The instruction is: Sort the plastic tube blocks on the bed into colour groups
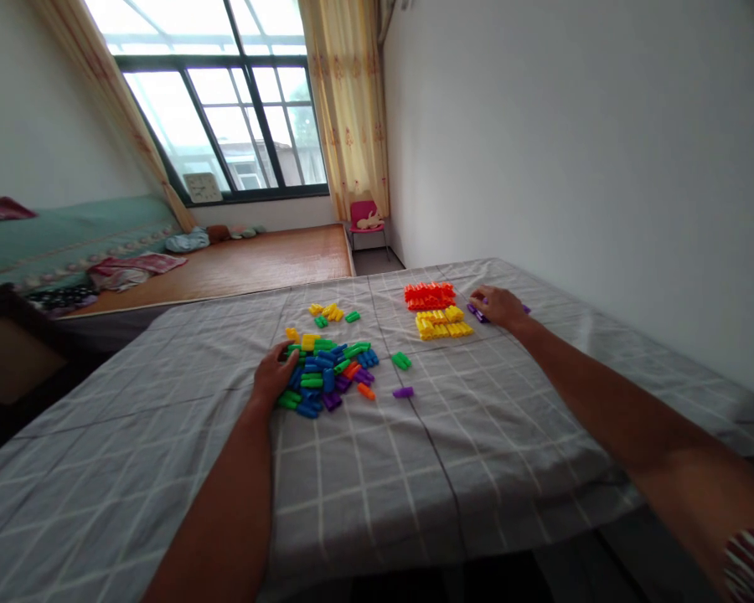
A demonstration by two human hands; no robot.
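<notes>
A mixed pile of blue, green, purple, orange and yellow plastic pieces [327, 378] lies left of centre on the grey checked cloth [364, 469]. My left hand [275, 373] rests at the pile's left edge, thumb and fingers apart, touching pieces there. My right hand [498, 306] is low over some purple pieces [477, 313] on the right; its fingertips bend down onto them, and what they pinch, if anything, is too small to tell. Left of that hand are a stacked red block of pieces [429, 296] and a stacked yellow block [443, 324].
Yellow pieces [332, 311] and a few green ones lie behind the pile. A green piece [400, 360] and a purple piece [403, 392] lie right of it. Beyond the cloth are a bed [276, 260], a pink chair [365, 214] and a white wall at the right.
</notes>
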